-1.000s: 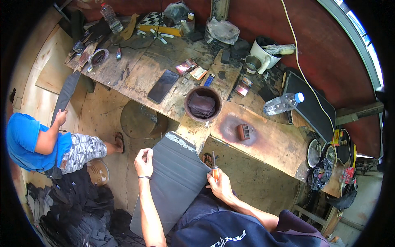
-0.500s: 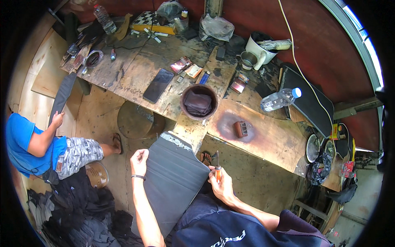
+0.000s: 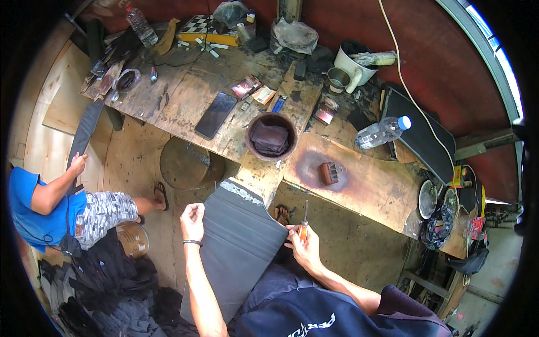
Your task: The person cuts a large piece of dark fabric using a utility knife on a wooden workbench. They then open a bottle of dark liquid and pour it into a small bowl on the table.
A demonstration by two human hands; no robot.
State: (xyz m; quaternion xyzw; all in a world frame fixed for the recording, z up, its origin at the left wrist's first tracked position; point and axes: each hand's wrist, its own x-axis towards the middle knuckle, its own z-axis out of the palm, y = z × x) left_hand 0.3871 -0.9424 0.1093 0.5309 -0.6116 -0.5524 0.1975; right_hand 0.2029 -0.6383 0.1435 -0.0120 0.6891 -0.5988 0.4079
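A dark grey ribbed sheet [image 3: 236, 230], with pale residue along its far edge, slants from my lap toward the bench. My right hand [image 3: 305, 247] is closed around the orange handle of a screwdriver [image 3: 304, 229], its metal shaft pointing up and away. The fingertips of that hand are at the sheet's right corner. My left hand [image 3: 192, 222] has its fingers pinched together beside the sheet's left edge; whatever they hold, if anything, is too small to make out.
The wooden bench [image 3: 185, 106] ahead holds a brown bowl [image 3: 272, 115] with dark contents, a phone [image 3: 217, 115], a brown block with a clip [image 3: 330, 173] and a plastic bottle [image 3: 382, 133]. At left, a person in blue [image 3: 39, 208] holds a dark strip [image 3: 85, 130]. Dark scraps [image 3: 112, 286] are piled below.
My right hand and the screwdriver have shifted slightly right, the shaft now tilting more to the right. My left hand has edged a little to the right. The person at left leans slightly differently.
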